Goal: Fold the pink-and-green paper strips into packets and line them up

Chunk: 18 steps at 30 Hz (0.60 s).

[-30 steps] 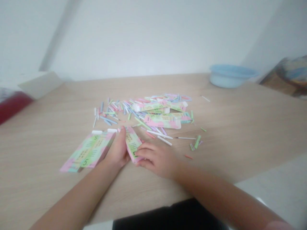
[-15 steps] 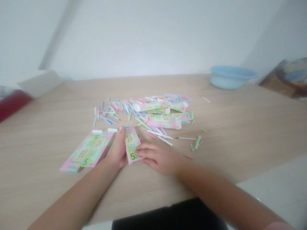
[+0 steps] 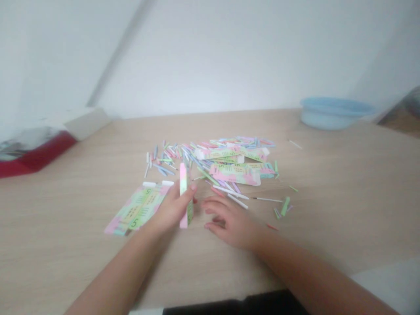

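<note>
My left hand grips a pink and green printed card, which stands on its long edge between fingers and thumb. My right hand rests on the table just right of that card, fingers loosely apart, holding nothing. Its fingertips lie close to scattered white and pastel sticks. Left of my left hand lies a flat pastel card strip printed with a 5, with two white tabs at its far edge. Farther on, similar cards lie among a heap of thin coloured sticks.
The light wooden table carries everything. A pale blue plastic basin stands at the far right. At the far left are a red and white object and a pale box. A white wall rises behind.
My left hand has lifted the card off the table and turned it on edge. My right hand has let go of it and moved right. The view has shifted slightly.
</note>
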Tool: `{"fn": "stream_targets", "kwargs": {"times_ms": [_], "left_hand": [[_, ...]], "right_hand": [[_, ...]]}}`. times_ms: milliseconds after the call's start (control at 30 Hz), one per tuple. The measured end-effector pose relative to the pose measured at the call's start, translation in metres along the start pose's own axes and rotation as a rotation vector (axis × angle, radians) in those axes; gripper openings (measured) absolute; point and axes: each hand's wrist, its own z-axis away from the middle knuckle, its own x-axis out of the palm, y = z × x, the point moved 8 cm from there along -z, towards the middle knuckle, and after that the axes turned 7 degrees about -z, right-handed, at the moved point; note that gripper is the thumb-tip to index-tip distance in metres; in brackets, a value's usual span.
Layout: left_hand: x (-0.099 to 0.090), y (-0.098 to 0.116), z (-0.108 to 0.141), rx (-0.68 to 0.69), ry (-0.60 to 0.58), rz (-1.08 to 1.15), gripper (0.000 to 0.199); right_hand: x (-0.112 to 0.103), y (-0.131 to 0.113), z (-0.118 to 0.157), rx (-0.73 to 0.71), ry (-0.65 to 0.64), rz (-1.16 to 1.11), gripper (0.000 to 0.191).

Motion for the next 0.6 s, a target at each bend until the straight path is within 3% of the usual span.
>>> {"fn": "stream_targets", "kwargs": {"times_ms": [100,200,300,367,600], "left_hand": [[-0.032,0.044,0.005,0.289,0.206,-0.463,0.043],[-0.049,0.070,0.009,0.381,0.357,-0.989,0.059],[-0.071,0.072,0.003,0.225,0.435,-1.444,0.076],[-0.088,0.069,-0.002,0.101,0.455,-1.601,0.082],[-0.133,0.062,-0.011,-0.086,0.509,-1.663,0.080]], "right_hand": [[0.001,0.009,0.004,0.093,0.010,-0.043,0.052],[0.001,0.017,0.006,0.133,0.016,-0.013,0.054],[0.000,0.021,0.006,0.126,0.019,0.021,0.056],[0.000,0.023,0.006,0.132,0.017,0.026,0.056],[0.001,0.027,0.007,0.168,-0.002,-0.016,0.056]]}}
